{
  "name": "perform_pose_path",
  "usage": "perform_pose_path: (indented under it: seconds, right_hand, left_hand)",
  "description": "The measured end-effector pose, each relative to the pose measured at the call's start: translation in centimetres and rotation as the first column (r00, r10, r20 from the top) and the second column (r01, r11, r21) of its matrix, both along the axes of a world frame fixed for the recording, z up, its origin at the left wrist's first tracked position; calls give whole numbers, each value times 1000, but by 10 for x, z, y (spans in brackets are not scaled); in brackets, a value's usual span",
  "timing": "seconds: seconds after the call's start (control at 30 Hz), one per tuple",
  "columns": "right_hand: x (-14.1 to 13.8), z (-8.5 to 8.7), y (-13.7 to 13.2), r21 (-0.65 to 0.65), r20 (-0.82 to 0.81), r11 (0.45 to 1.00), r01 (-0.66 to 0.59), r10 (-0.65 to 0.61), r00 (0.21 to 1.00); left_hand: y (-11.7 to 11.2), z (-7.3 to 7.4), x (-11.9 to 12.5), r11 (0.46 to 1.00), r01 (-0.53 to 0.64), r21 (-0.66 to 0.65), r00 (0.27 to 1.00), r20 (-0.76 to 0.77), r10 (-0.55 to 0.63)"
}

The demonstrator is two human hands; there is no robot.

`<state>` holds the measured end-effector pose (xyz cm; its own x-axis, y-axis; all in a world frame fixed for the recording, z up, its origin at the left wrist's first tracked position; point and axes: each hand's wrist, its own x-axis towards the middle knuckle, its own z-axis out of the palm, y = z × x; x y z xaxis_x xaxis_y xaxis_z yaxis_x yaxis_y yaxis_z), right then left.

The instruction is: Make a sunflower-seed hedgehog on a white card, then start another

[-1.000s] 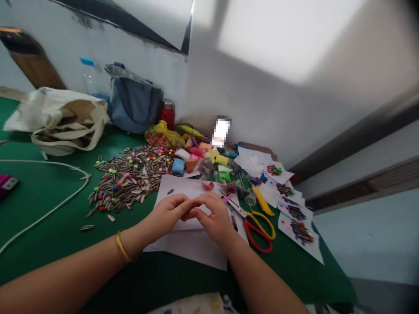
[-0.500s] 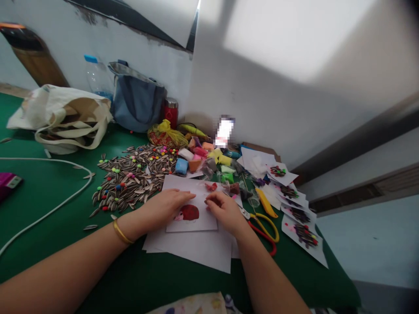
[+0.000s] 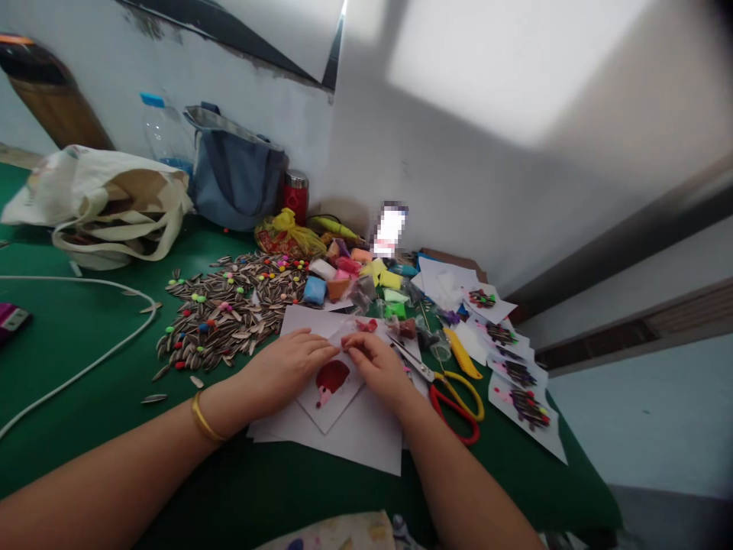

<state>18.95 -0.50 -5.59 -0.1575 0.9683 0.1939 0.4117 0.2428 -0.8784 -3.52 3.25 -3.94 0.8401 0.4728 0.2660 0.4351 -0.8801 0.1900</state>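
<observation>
My left hand [image 3: 286,367] and my right hand [image 3: 378,367] meet over a small white card [image 3: 332,393] that bears a flat red clay shape [image 3: 332,376] with a pink tip. The card lies turned like a diamond on a stack of white paper sheets [image 3: 355,439]. Both hands have curled fingers whose tips pinch the card's upper edge. A gold bangle [image 3: 203,420] circles my left wrist.
A pile of sunflower seeds with coloured clay beads [image 3: 229,309] lies to the left. Coloured clay blocks [image 3: 343,275], scissors with red and yellow handles [image 3: 452,389] and finished seed cards [image 3: 515,374] lie to the right. Bags [image 3: 108,202], a bottle and a white cable [image 3: 85,367] sit behind and left.
The card with the red shape has come into view under my hands and turned from square-on to a diamond angle. My fingertips stay together at its top.
</observation>
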Motion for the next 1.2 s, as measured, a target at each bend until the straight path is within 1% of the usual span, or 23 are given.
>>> perform_pose_path:
  seconds: [0.07,0.13,0.23,0.3,0.43,0.47,0.53,0.63,0.73,0.8,0.87,0.93,1.03,1.1,1.17,1.2]
  right_hand:
    - [5,-3,2,-25,-7,997,78,-78,997]
    - [13,-7,5,-36,17,987,158,-157,987]
    - [24,-11,9,-8,51,975,224,-223,973]
    - [26,-10,10,29,47,969,244,-245,968]
    - [19,-3,6,107,57,969,221,-228,972]
    - [16,-1,4,99,50,973,210,-216,975]
    - [9,1,1,43,3,981,190,-190,982]
    - [2,0,-3,-44,-56,987,156,-158,986]
    - [3,-2,-2,-69,-12,985,161,-162,987]
    - [5,-2,-2,-86,41,980,177,-174,984]
    - [6,-1,-1,-109,63,980,168,-162,985]
    - [5,2,-3,-108,54,983,149,-144,988]
    - [-1,8,-7,-44,36,988,145,-144,989]
    - [-6,12,-10,-7,9,992,128,-128,992]
    - [-11,16,-14,14,-24,996,87,-87,996]
    - [-13,18,-16,25,-34,997,66,-65,997]
  left_hand:
    - [2,-2,0,999,46,-14,999,-15,-46]
    - [2,-3,1,998,55,-26,997,-58,-56]
    - [-1,-2,1,999,10,-33,996,-93,-13]
    - [-4,0,0,999,-34,-28,994,-105,30]
    - [-8,4,-1,996,-85,-30,990,-113,81]
    - [-9,5,-1,995,-93,-37,991,-103,88]
    - [-9,5,0,992,-116,-53,992,-62,113]
    - [-7,1,2,987,-143,-70,990,9,144]
    - [-2,-7,2,989,-136,-63,990,26,138]
    - [0,-12,1,989,-137,-53,991,0,137]
    - [2,-13,0,988,-145,-53,989,-27,144]
    - [2,-9,0,986,-159,-49,987,-24,158]
    - [-3,2,1,981,-189,-51,981,44,191]
    - [-8,9,4,967,-228,-116,963,120,241]
    - [-13,15,7,948,-190,-255,951,191,242]
    - [-15,16,8,925,-171,-338,944,213,252]
